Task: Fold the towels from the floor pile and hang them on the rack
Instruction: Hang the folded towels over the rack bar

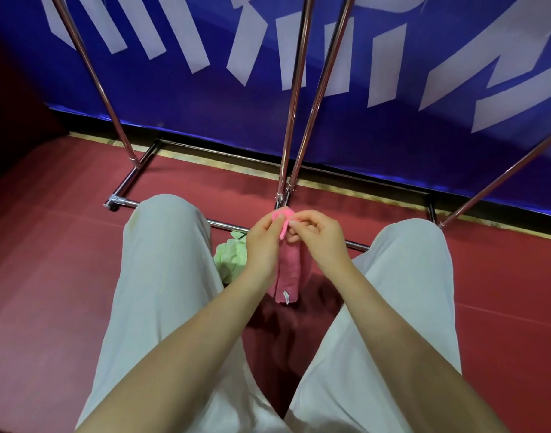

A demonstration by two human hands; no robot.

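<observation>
A pink towel (288,275) hangs down between my knees, folded into a narrow strip with a small white label near its lower end. My left hand (263,245) and my right hand (319,237) both pinch its top edge, fingertips close together. A light green towel (232,257) lies crumpled on the red floor just left of my left hand, partly hidden by my left leg. The chrome rack (294,98) stands right in front, its uprights rising out of view and its base bar running behind my hands.
My legs in pale trousers (161,276) flank the hands on both sides. A blue banner with white lettering (392,120) covers the wall behind the rack. Red floor (502,276) stretches to both sides. Another rack upright (96,79) slants at the left.
</observation>
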